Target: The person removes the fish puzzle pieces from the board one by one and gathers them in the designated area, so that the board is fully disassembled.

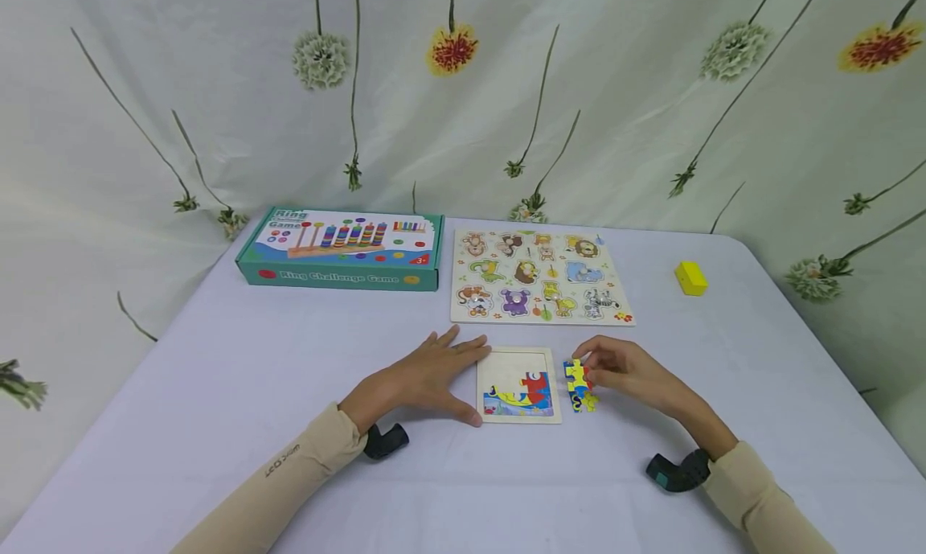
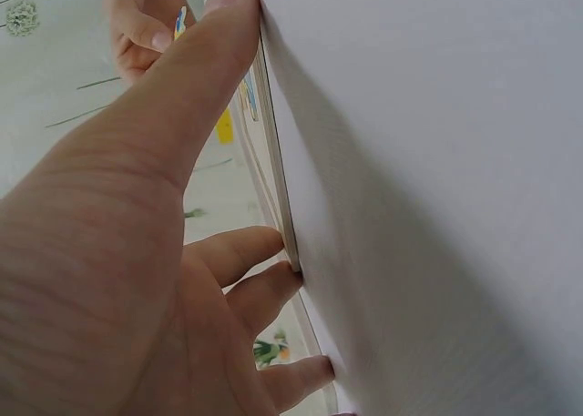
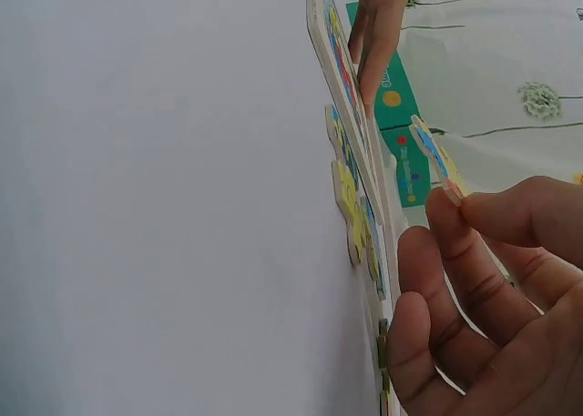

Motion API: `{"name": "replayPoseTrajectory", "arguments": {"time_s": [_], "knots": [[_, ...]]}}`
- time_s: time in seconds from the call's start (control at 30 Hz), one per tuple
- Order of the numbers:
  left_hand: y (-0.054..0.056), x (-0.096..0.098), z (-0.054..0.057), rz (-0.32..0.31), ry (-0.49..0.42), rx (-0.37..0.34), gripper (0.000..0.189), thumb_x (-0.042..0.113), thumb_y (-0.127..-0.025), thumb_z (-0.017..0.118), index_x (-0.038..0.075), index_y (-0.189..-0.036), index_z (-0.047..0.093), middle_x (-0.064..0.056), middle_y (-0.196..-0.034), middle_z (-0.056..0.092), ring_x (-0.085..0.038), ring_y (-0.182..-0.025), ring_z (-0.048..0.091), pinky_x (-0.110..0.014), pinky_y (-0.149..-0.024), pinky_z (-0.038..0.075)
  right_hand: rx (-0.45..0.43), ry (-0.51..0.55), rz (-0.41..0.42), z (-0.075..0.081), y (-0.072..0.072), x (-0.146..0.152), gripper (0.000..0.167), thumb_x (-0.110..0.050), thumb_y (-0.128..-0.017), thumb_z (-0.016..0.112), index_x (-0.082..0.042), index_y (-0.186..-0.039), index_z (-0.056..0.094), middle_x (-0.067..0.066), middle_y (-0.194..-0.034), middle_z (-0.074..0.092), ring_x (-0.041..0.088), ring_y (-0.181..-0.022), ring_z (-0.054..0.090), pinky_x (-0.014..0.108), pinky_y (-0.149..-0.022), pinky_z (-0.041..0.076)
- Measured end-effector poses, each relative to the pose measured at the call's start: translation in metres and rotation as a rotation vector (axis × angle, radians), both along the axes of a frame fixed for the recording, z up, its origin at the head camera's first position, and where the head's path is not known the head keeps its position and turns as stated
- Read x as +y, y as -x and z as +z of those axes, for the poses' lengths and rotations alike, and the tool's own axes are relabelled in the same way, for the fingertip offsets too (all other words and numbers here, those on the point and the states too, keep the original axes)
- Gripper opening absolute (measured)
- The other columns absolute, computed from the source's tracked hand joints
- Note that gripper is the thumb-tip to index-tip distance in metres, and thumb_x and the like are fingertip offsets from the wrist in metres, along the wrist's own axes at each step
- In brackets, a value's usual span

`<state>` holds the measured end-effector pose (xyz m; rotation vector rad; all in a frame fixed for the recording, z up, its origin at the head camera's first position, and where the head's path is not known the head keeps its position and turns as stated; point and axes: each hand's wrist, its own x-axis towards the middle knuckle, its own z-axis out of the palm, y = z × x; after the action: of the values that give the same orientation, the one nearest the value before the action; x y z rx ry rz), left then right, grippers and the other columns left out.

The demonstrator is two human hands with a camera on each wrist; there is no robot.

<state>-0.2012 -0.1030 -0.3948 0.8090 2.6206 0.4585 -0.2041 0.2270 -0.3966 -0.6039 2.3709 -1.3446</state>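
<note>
A small square jigsaw tray [image 1: 499, 365] lies flat near the middle of the table, its lower part filled with blue, yellow and red pieces. My left hand [image 1: 428, 375] rests with spread fingers along the tray's left side, the thumb at the near corner and fingertips at the far one. Between thumb and index finger my right hand [image 1: 631, 369] pinches a jigsaw piece [image 3: 437, 157], blue and yellow with some red, lifted above the table in the right wrist view. Loose jigsaw pieces [image 3: 348, 202] lie on the table by the tray's right edge, below that hand.
Behind the tray lies an animal peg puzzle board [image 1: 499, 272]. Left of the board is a green Ring Challenge Game box [image 1: 340, 278]. A yellow block [image 1: 691, 278] sits at the back right. A flower-print cloth [image 1: 615, 136] hangs behind the white-covered table [image 1: 289, 353].
</note>
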Motion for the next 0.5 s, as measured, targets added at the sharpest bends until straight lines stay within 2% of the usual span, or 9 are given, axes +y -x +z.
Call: {"name": "replayPoseTrajectory", "arguments": {"time_s": [0.3, 0.5], "knots": [[0.001, 0.0, 0.0, -0.003, -0.003, -0.003, 0.102, 0.062, -0.069, 0.075, 0.023, -0.152, 0.029, 0.007, -0.159, 0.019, -0.028, -0.148, -0.002, -0.051, -0.118, 0.001, -0.052, 0.009, -0.047, -0.002, -0.007, 0.017, 0.031, -0.009, -0.092, 0.06, 0.001, -0.118, 0.049, 0.011, -0.089, 0.066, 0.018, -0.081, 0.062, 0.024, -0.074, 0.054], [0.0, 0.0, 0.001, -0.004, -0.003, -0.003, 0.102, 0.063, -0.07, 0.075, 0.023, -0.152, 0.029, 0.007, -0.159, 0.019, -0.028, -0.148, -0.002, -0.051, -0.118, 0.001, -0.069, 0.034, -0.061, -0.002, -0.011, 0.026, 0.028, -0.01, -0.091, 0.063, 0.005, -0.112, 0.051, 0.013, -0.09, 0.069, 0.015, -0.079, 0.063, 0.023, -0.075, 0.056]]}}
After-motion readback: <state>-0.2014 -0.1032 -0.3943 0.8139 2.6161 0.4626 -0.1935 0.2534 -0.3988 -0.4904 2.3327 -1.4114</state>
